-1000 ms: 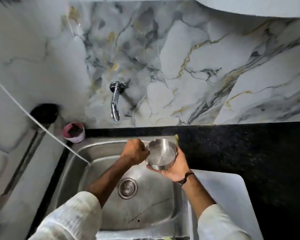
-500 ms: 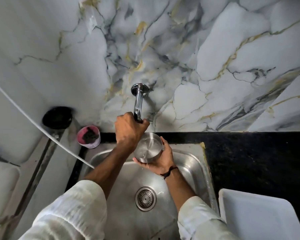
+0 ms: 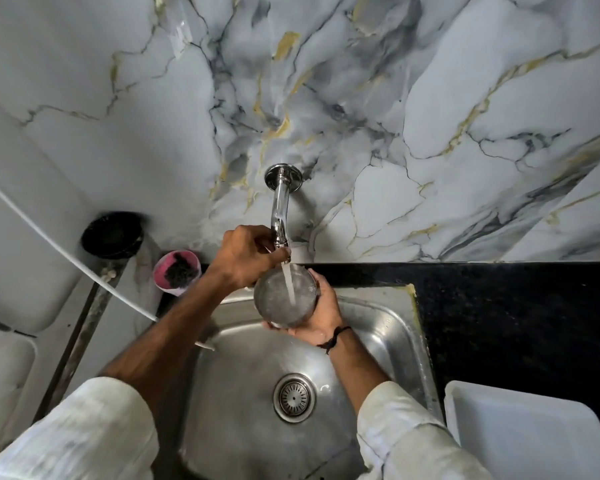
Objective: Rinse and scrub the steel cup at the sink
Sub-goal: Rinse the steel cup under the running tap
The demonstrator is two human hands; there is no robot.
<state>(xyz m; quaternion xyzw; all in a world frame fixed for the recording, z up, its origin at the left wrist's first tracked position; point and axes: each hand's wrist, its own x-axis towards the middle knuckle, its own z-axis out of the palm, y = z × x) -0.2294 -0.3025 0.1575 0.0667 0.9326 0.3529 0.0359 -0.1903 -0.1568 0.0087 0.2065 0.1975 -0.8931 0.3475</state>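
My right hand (image 3: 321,311) cups the steel cup (image 3: 274,301) from below and the right, holding it mouth-up over the back of the steel sink (image 3: 378,327). A stream of water (image 3: 289,282) falls from the chrome wall tap (image 3: 280,209) into the cup. My left hand (image 3: 246,258) is closed around the tap's outlet end, just above the cup's rim. The tap's handle is hidden under those fingers.
A pink cup with a dark scrubber (image 3: 177,271) stands left of the sink, beside a black round object (image 3: 112,233). A white tray (image 3: 530,434) sits on the black counter (image 3: 516,320) at right. The drain (image 3: 294,397) lies below the hands. A white cord (image 3: 66,261) crosses the left side.
My left hand rose from beside the cup to the tap end, and water now runs into the cup. My right hand carried the cup up under the spout.
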